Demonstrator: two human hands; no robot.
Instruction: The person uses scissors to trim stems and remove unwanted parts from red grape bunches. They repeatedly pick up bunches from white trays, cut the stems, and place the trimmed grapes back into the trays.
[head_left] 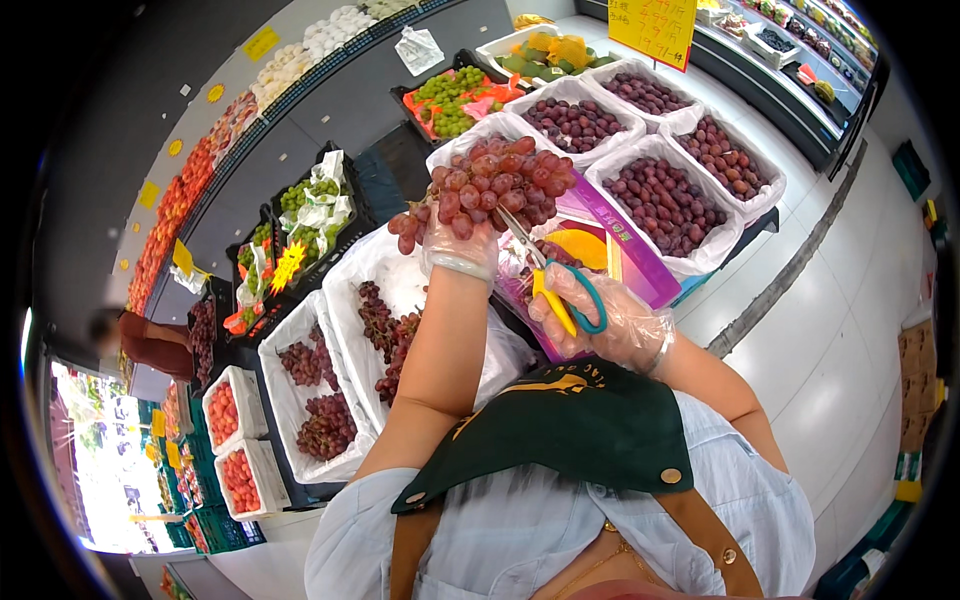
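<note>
My left hand (462, 245), in a clear plastic glove, holds up a large bunch of red grapes (490, 180); the fruit hides most of its fingers. My right hand (610, 310), gloved the same way, grips a pair of scissors (555, 290) with one yellow and one blue-green handle. The scissor blades point up and left, their tips among the grapes at the bunch's lower side. Beneath the scissors lies a purple cardboard box (640, 265) with grapes partly visible in it. To its left, a white-lined crate (345, 280) holds dark red grape bunches.
White-lined crates of dark plums (670, 205) stand at the right, beside a tiled floor (800, 290). Green grapes (450, 95) sit in black crates farther off. A yellow sign (655, 28) rises at the back. Another person (155, 345) is at the far left, near boxes of peach-coloured fruit (238, 480).
</note>
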